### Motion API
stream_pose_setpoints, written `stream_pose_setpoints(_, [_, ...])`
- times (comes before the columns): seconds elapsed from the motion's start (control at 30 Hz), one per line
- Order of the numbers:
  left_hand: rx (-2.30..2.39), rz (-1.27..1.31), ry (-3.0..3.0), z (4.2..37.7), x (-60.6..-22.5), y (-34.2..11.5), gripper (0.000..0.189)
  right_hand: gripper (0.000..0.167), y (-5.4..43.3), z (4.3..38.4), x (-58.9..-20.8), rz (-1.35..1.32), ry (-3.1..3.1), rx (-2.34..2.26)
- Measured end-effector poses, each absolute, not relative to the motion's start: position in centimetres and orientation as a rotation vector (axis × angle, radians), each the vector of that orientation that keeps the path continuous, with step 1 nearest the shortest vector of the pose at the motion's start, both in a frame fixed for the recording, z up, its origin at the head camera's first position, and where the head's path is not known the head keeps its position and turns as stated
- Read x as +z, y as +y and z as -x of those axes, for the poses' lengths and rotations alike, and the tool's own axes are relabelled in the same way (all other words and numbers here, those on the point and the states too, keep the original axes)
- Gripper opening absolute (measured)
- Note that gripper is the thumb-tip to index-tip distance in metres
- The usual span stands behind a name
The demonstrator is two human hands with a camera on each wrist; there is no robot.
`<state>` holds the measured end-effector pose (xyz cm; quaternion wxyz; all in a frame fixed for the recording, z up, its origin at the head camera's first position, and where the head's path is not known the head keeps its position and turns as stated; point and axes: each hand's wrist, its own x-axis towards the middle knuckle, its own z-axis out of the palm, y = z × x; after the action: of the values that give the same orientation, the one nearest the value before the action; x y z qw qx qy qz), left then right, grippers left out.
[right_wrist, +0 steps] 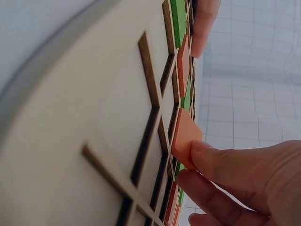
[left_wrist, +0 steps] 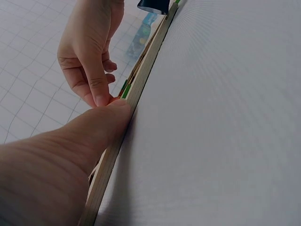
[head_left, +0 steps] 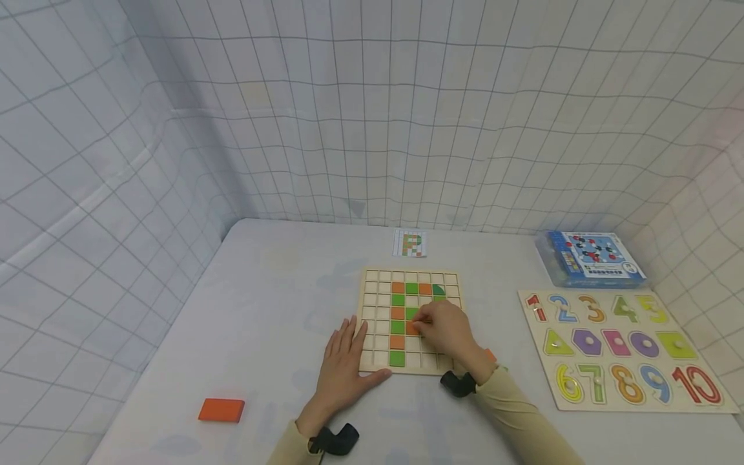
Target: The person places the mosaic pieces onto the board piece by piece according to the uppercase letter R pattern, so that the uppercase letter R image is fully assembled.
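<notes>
A wooden grid board [head_left: 370, 312] lies flat on the table. Orange and green square tiles alternate down one column and along an upper row, which ends in a dark green rounded tile [head_left: 438, 290]. My right hand [head_left: 449, 330] pinches an orange square tile [right_wrist: 186, 136] between thumb and fingers, tilted at a cell right of the column. Below a green tile [head_left: 411, 313] is where that cell lies. At the board's lower left, my left hand [head_left: 344, 371] rests with fingers extended, its thumb touching the front edge. My right hand hides some right-hand cells.
Behind the board lies a pattern card [head_left: 398, 244]. An orange block [head_left: 221, 410] sits at front left. On the right are a number-and-shape puzzle board [head_left: 581, 402] and a blue-labelled box [head_left: 599, 255]. Small orange and green pieces [head_left: 490, 354] show partly behind my right wrist.
</notes>
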<state>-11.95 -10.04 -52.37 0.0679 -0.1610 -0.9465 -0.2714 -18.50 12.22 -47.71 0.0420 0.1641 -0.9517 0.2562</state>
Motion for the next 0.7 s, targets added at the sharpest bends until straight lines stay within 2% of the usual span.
stream_pose_setpoints(0.7, [-0.802, 0.491, -2.841, 11.94, -52.46, -10.08, 0.096, 0.006, 12.2, 18.34, -47.69, -0.538, -2.922, 0.659])
